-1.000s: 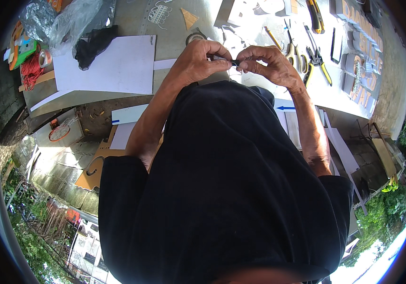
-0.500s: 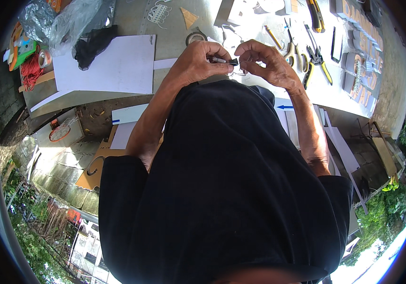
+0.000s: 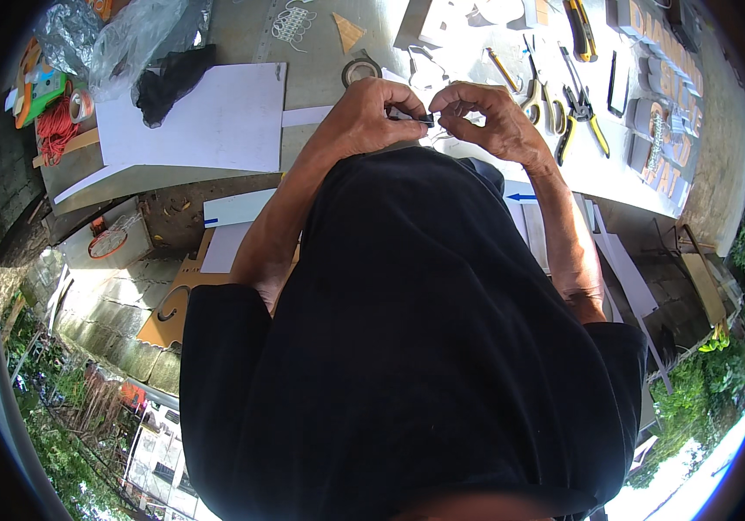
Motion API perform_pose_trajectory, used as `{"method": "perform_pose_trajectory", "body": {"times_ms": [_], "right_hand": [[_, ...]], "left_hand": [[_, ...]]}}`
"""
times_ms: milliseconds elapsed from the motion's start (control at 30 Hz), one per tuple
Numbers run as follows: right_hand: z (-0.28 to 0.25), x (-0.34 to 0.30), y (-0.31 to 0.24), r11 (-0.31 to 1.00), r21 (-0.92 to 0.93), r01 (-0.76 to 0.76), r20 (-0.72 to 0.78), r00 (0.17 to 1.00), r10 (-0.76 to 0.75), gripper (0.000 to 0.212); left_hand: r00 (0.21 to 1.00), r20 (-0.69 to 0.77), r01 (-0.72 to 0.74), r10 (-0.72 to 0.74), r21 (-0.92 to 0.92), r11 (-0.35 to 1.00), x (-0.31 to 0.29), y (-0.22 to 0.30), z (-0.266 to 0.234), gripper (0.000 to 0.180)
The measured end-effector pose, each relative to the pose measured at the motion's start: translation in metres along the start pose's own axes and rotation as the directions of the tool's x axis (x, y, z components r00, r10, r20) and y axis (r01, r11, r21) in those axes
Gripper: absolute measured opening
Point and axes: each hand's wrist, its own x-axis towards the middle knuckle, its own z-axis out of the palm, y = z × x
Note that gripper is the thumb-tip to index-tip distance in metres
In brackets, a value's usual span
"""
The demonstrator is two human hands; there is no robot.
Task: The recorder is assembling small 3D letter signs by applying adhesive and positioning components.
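Observation:
Over the table's near edge, my left hand [image 3: 371, 113] is closed, with a small black-ended piece [image 3: 423, 120] pinched between its thumb and fingers. The piece's kind cannot be told at this size. Just right of it, my right hand [image 3: 490, 120] has its thumb and fingertips drawn together. Whatever its fingertips hold is too small to make out. Beyond my left hand lies a roll of tape [image 3: 360, 69]. White wire-like loops [image 3: 425, 62] lie past the gap between my hands.
Right of my hands lie scissors [image 3: 536, 102], yellow-and-black pliers [image 3: 579, 113] and a utility knife [image 3: 581, 30]. Raised block letters [image 3: 663, 52] line the far right. A white sheet [image 3: 207, 122], plastic bags [image 3: 142, 48] and a red cord bundle [image 3: 57, 128] occupy the left.
My right hand has shifted slightly left and its fingertips have come closer to the black-ended piece. My left hand keeps its pinch, its wrist turned a little.

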Motion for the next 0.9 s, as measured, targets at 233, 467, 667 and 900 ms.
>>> {"method": "perform_pose_trajectory", "body": {"times_ms": [233, 467, 667, 900], "right_hand": [[0.002, 0.000, 0.005, 0.996, 0.030, 0.080, -0.042, 0.996, -0.079, 0.019], [0.006, -0.001, 0.006, 0.995, 0.041, 0.086, -0.106, 0.991, -0.081, 0.020], [0.006, 0.000, 0.004, 0.990, 0.096, 0.103, -0.068, 0.993, -0.097, 0.020], [0.004, -0.004, -0.001, 0.980, 0.198, -0.018, -0.026, 0.999, 0.023, 0.019]], "left_hand": [[1.000, -0.010, -0.009, 0.009, -0.027, 1.000, 0.003, -0.003, 0.001, 0.029], [1.000, 0.010, 0.011, -0.010, -0.056, 0.998, 0.004, -0.012, 0.001, 0.031], [0.999, -0.003, -0.033, 0.033, -0.061, 0.998, 0.004, -0.014, 0.002, 0.029], [1.000, -0.007, -0.023, 0.023, -0.117, 0.993, 0.002, -0.015, 0.001, 0.026]]}}
